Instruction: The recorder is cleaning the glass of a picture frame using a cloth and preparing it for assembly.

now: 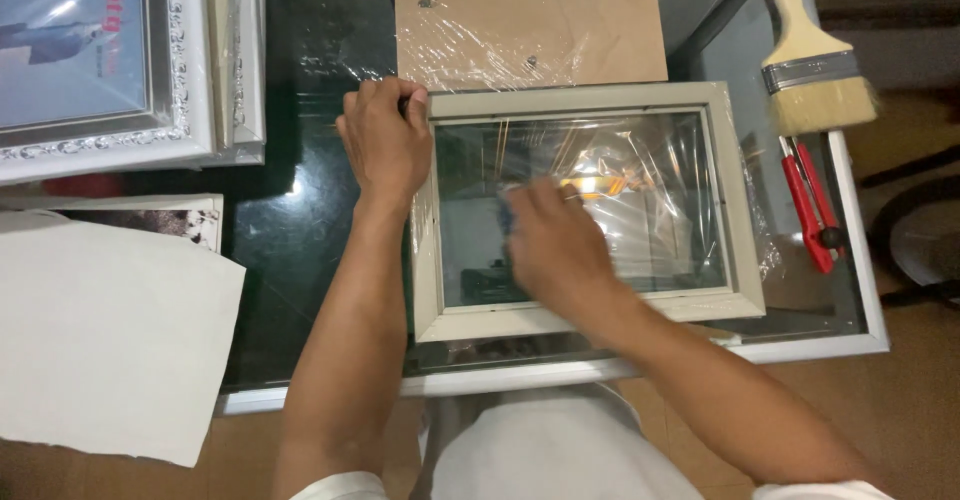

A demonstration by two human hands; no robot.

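Dark glass forms the tabletop (300, 210), which is edged by a pale metal rim and reflects the things lying on it; tan flooring shows beyond its near and right edges.

Head view. A cream picture frame (585, 100) with a glass pane lies flat toward the near edge of the tabletop, slightly right of centre, with loose clear plastic film (650, 160) draped across the pane. The left hand (385, 140) is closed over the far left corner of the frame, fingers curled around the moulding. The right hand (550, 245) rests palm down on the pane, its fingers bunched on a small blue cloth (506, 215) that is mostly hidden; the hand is blurred, so how tightly it holds the cloth cannot be told.

Just beyond the frame, at the far edge, lies a brown backing board (530, 10), partly covered by crumpled film. At the far right corner lies a wide paintbrush (815, 80) with pale bristles and an orange-tipped handle; just nearer, along the right edge, lie red-handled pliers (812, 205). The far left corner holds an ornate white frame (100, 145) enclosing a print, with further white mouldings stacked beside it. A large white paper sheet (110, 340) overhangs the near left corner.
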